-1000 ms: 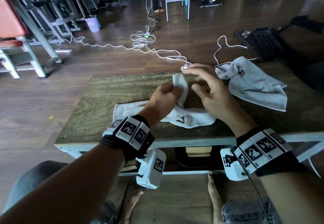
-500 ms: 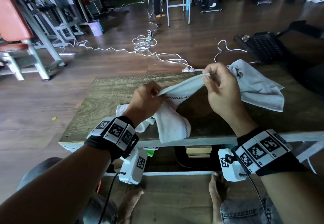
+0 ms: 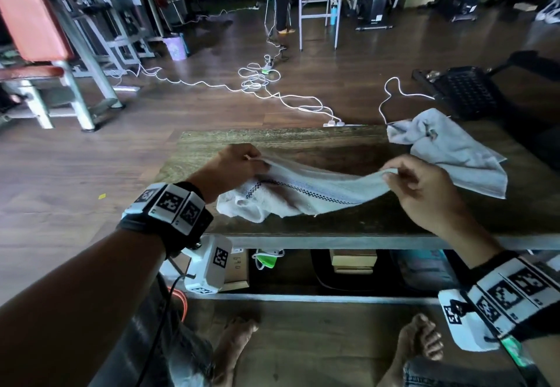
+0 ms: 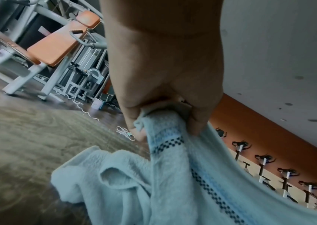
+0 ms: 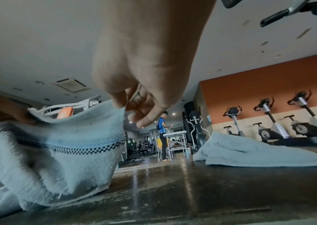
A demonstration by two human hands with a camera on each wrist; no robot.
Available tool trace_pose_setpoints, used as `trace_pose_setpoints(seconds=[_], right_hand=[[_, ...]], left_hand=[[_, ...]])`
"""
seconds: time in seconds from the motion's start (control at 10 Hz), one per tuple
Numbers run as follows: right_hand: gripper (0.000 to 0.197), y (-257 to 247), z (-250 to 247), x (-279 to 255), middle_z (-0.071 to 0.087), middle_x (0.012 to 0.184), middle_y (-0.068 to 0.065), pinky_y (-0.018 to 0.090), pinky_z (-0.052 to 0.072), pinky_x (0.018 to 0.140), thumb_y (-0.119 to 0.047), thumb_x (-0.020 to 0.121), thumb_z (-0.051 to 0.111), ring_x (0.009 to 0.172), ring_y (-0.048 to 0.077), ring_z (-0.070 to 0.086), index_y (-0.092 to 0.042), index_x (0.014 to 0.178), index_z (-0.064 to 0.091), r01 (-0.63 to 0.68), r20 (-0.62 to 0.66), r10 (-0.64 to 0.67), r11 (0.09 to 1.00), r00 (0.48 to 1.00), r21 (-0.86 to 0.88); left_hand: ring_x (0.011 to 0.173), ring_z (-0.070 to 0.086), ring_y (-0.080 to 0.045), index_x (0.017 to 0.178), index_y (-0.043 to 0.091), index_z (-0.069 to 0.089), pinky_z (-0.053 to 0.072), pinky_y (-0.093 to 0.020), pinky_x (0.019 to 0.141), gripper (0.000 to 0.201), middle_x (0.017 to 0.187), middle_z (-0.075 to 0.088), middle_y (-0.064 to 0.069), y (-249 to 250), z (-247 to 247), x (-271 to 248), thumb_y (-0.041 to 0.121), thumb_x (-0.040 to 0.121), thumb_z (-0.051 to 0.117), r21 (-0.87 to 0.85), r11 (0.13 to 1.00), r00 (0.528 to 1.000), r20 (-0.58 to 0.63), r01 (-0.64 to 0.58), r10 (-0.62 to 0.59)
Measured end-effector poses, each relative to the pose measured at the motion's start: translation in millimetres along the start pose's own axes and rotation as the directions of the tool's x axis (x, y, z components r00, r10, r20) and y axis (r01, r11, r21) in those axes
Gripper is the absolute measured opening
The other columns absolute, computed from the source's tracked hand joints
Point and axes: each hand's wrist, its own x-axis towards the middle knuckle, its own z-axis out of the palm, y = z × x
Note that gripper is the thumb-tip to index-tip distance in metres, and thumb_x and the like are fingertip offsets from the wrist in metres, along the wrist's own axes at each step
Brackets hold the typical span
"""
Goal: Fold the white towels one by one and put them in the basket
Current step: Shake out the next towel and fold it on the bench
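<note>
A white towel (image 3: pixel 306 194) with a dark checkered stripe hangs stretched between both hands above the wooden table (image 3: pixel 303 141). My left hand (image 3: pixel 239 164) grips its left corner, the cloth bunched in the fingers (image 4: pixel 198 121). My right hand (image 3: pixel 403 174) pinches the right corner between thumb and finger (image 5: pixel 119 100). The towel's (image 5: pixel 57 146) lower part sags onto the table near the front edge. A second white towel (image 3: pixel 454 150) lies crumpled at the table's far right, also seen as a heap (image 5: pixel 250 152) in the right wrist view. A black perforated basket (image 3: pixel 466 89) sits on the floor beyond it.
White cables (image 3: pixel 260 83) snake over the wooden floor behind the table. Gym machines (image 3: pixel 60 38) stand at the left, exercise bikes (image 5: pixel 269 121) along the orange wall. A person (image 5: pixel 162 134) stands far back by a white frame. Boxes sit on the shelf (image 3: pixel 351 261) under the table.
The hands have moved apart, left hand leftward and right hand rightward, pulling the towel from a bunched lump into a long stretched span over the table.
</note>
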Motion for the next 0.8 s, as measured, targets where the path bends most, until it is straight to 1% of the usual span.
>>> trace_pose_setpoints(seconds=[0.1, 0.2, 0.3, 0.4, 0.5, 0.6, 0.7, 0.8], right_hand=[[0.006, -0.6, -6.9, 7.7, 0.067, 0.084, -0.004, 0.004, 0.041, 0.069, -0.015, 0.095, 0.062, 0.076, 0.009, 0.061, -0.020, 0.095, 0.067, -0.064, -0.128, 0.063, 0.998, 0.990, -0.006], [0.008, 0.8, -13.7, 32.8, 0.066, 0.085, 0.002, 0.008, 0.043, 0.071, -0.017, 0.096, 0.060, 0.073, 0.008, 0.059, -0.019, 0.098, 0.067, -0.055, -0.320, 0.064, 0.998, 0.945, 0.036], [0.008, 2.6, -6.2, 52.5, 0.067, 0.081, 0.005, 0.032, 0.057, 0.078, -0.021, 0.095, 0.060, 0.075, 0.019, 0.065, -0.021, 0.098, 0.067, -0.061, -0.314, 0.100, 0.990, 0.944, 0.131], [0.008, 0.3, 24.9, 74.1, 0.069, 0.081, 0.008, 0.048, 0.055, 0.081, -0.019, 0.096, 0.062, 0.078, 0.026, 0.065, -0.021, 0.091, 0.069, -0.149, -0.028, 0.154, 0.979, 0.988, 0.141], [0.011, -0.1, 53.0, 83.5, 0.072, 0.088, 0.002, 0.040, 0.052, 0.083, -0.020, 0.094, 0.065, 0.085, 0.021, 0.066, -0.025, 0.086, 0.070, -0.133, 0.202, 0.124, 0.991, 0.971, 0.030], [0.007, -2.2, 94.5, 94.7, 0.072, 0.088, -0.008, 0.044, 0.055, 0.084, -0.032, 0.087, 0.068, 0.087, 0.015, 0.067, -0.033, 0.080, 0.069, -0.015, 0.512, 0.031, 0.999, 0.858, -0.035], [0.009, -10.0, 121.4, 101.5, 0.068, 0.087, -0.006, 0.042, 0.054, 0.081, -0.025, 0.090, 0.068, 0.084, 0.012, 0.064, -0.027, 0.081, 0.069, 0.054, 0.675, 0.022, 0.994, 0.738, -0.091], [0.015, -22.2, 143.4, 113.8, 0.068, 0.078, -0.002, 0.039, 0.052, 0.071, -0.020, 0.090, 0.066, 0.076, 0.015, 0.064, -0.016, 0.076, 0.067, 0.102, 0.757, 0.066, 0.980, 0.650, -0.173]], left_hand=[[0.054, 0.046, -0.010, 0.077, 0.018, 0.069, 0.038, -0.022, 0.054, 0.010, 0.061, 0.056, 0.002, -1.0, -8.4, 2.1, 0.018, 0.086, 0.074, -0.028, 0.998, 0.998, -0.035, -0.052, 0.051], [0.046, 0.045, -0.010, 0.074, 0.005, 0.071, 0.035, -0.019, 0.044, 0.028, 0.055, 0.057, 0.001, -5.5, -19.4, 4.8, 0.030, 0.086, 0.075, -0.192, 0.975, 0.988, -0.130, -0.112, 0.088], [0.052, 0.048, -0.018, 0.079, -0.005, 0.069, 0.035, -0.022, 0.044, 0.040, 0.062, 0.058, -0.012, -10.6, -22.0, 12.0, 0.034, 0.088, 0.071, -0.360, 0.931, 0.990, -0.138, -0.069, 0.021], [0.067, 0.058, -0.024, 0.086, -0.001, 0.071, 0.044, -0.030, 0.052, 0.039, 0.078, 0.067, -0.020, -36.3, -20.0, 28.2, 0.038, 0.089, 0.064, -0.223, 0.967, 0.970, -0.181, 0.120, -0.163], [0.080, 0.061, -0.024, 0.101, 0.002, 0.071, 0.050, -0.030, 0.062, 0.038, 0.092, 0.069, -0.014, -59.8, -7.7, 31.4, 0.037, 0.089, 0.064, 0.019, 0.957, 0.954, -0.087, 0.288, -0.286], [0.088, 0.069, -0.029, 0.107, 0.004, 0.068, 0.059, -0.039, 0.075, 0.045, 0.101, 0.071, -0.012, -73.6, 13.2, 35.7, 0.041, 0.083, 0.070, -0.048, 0.899, 0.900, -0.002, 0.434, -0.435], [0.068, 0.072, -0.023, 0.099, 0.008, 0.074, 0.058, -0.028, 0.058, 0.038, 0.085, 0.074, -0.012, -94.6, 24.2, 63.5, 0.033, 0.071, 0.083, 0.069, 0.985, 0.972, 0.161, 0.160, -0.169], [0.037, 0.051, -0.006, 0.065, 0.019, 0.072, 0.042, -0.017, 0.042, 0.025, 0.057, 0.062, 0.005, -74.7, 19.9, 90.2, 0.029, 0.053, 0.092, 0.115, 0.993, 0.949, 0.310, 0.023, -0.058]])
